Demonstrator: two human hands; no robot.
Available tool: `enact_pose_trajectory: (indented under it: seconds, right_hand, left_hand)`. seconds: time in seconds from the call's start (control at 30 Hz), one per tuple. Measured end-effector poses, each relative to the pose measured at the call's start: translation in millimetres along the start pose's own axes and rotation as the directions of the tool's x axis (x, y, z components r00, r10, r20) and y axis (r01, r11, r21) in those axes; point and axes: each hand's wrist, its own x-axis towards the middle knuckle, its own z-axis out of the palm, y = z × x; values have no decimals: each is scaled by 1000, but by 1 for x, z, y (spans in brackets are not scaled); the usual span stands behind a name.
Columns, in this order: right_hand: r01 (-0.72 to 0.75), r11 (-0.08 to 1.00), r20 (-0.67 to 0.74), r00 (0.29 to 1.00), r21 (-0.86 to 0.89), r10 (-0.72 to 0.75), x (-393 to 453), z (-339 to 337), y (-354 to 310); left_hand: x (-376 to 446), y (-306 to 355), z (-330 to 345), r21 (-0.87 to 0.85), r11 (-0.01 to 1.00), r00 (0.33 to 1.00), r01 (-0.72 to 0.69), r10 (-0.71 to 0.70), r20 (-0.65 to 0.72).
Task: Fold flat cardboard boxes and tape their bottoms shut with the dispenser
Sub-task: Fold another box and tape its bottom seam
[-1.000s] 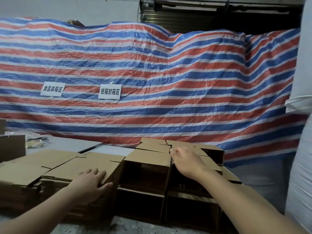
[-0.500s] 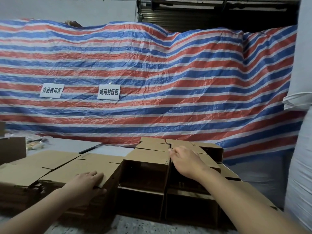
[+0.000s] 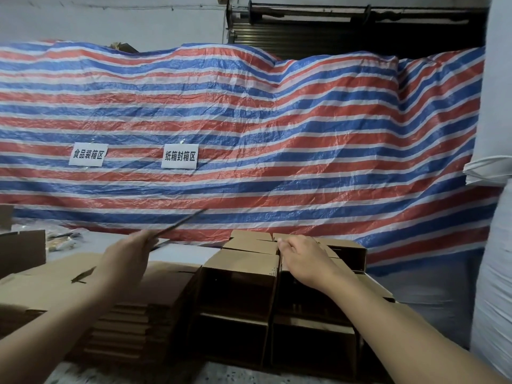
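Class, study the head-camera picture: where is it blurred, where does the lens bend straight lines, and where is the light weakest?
Head view: the flat cardboard sheet lifted in the left hand is streaked by motion blur; the striped tarp bows from wide-angle distortion, its plastic faintly shiny; the open fronts of the folded boxes under the right hand are in deep shadow.

Two white paper signs with black Chinese characters, both fixed on the striped tarp (image 3: 277, 128). Left sign (image 3: 87, 154): 食品装箱区. Right sign (image 3: 180, 156), near it at the same height: 纸箱封箱区. No other readable text, number or brand anywhere.
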Motion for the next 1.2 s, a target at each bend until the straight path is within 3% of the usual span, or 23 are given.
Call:
enact_pose_trajectory:
  seconds: [0.2,0.33,0.5,0.6,0.73,0.87,0.97,1.07,1.2]
  right_hand:
    - [-40,955,-93,993,293,70,16,-31,-20]
    - [-20,840,-204,967,543,155,30,-68,-29]
    - [52,742,-309,927,668,213,32,-116,-30]
    - [77,704,-291,938,706,189,22,-139,-26]
    - [134,667,-294,947,733,132,3,-158,-14]
    - [118,602,-185,981,790,51,-19,-159,7]
    - [30,597,-108,989,802,96,-34,-148,25]
    - [-44,573,-63,984,819,166,-52,-130,37]
    - [-102,481,-22,969,870,246,-77,-99,53]
  left_hand:
    - [35,60,-49,-140,971,973,-194,172,-156]
    - [43,106,-66,-288,924,958,-252,197,-208]
    - [40,144,-77,-524,836,982,-160,82,-168]
    - [41,156,-79,-662,733,985,-157,70,-156]
    - [46,167,-74,-806,588,992,-67,-46,-116]
    - [39,172,-64,-870,489,990,63,-142,-8]
    - [25,174,-50,-870,461,981,173,-159,111]
    - [10,174,-33,-830,496,965,255,-185,186]
    - [-13,172,-7,-770,510,922,385,-256,291]
